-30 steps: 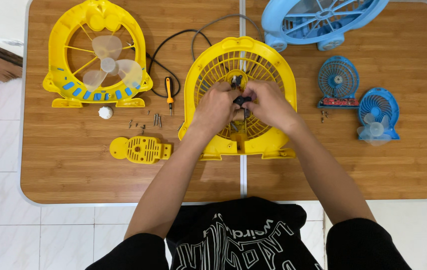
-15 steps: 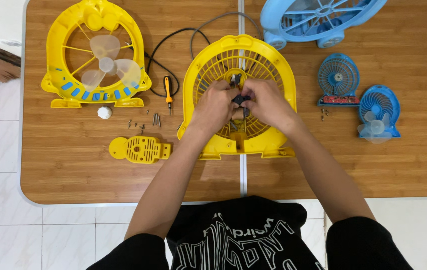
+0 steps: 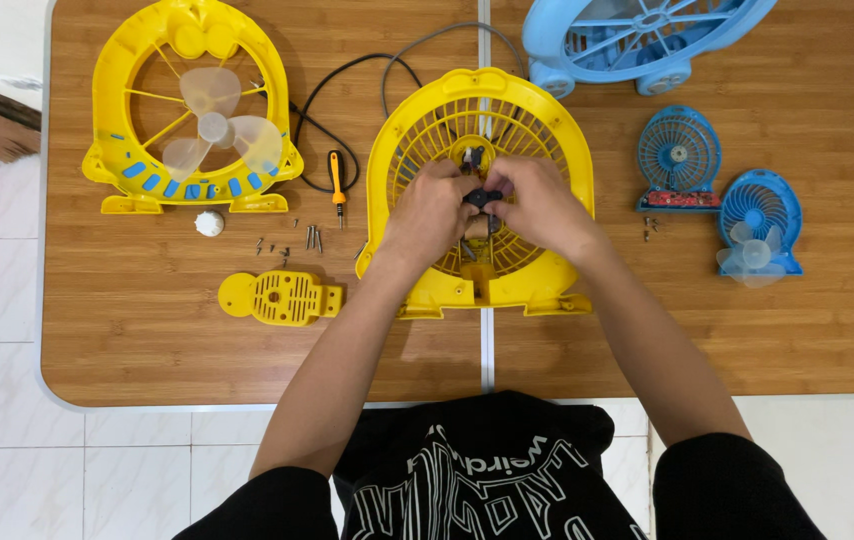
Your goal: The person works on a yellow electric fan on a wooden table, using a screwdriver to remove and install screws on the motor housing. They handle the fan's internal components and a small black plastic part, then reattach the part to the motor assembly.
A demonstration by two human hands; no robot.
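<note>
1. Lying flat at the centre of the wooden table [image 3: 127, 330]: a round yellow plastic fan housing with a slatted grille [image 3: 482, 120], its feet pointing toward the lower edge of the frame.
2. Resting over the middle of that grille, side by side and almost touching: the left hand [image 3: 429, 212] and the right hand [image 3: 539, 205].
3. Pinching between the fingertips of both hands: a small black part [image 3: 482, 197] at the hub, directly under the fingers, neither hand clearly nearer. Fingers curled and pressed together on it, not spread.
4. Sitting just above the pinched part, toward the upper frame: the hub opening with small metal pieces, too small for telling more.
5. Counting fans: one yellow open fan frame with pale translucent blades [image 3: 192, 110] at upper left, one large light-blue fan [image 3: 637, 35] at the top edge, two small blue desk fans [image 3: 680, 160] at right.
6. Lying left of the hands: one orange-handled screwdriver [image 3: 337, 180], long axis running up and down the frame, a scatter of small screws [image 3: 312, 237], one white knob [image 3: 209, 223], one flat yellow perforated cover plate [image 3: 282, 297].
7. Trailing toward the top of the frame: black and grey cables [image 3: 347, 75].
</note>
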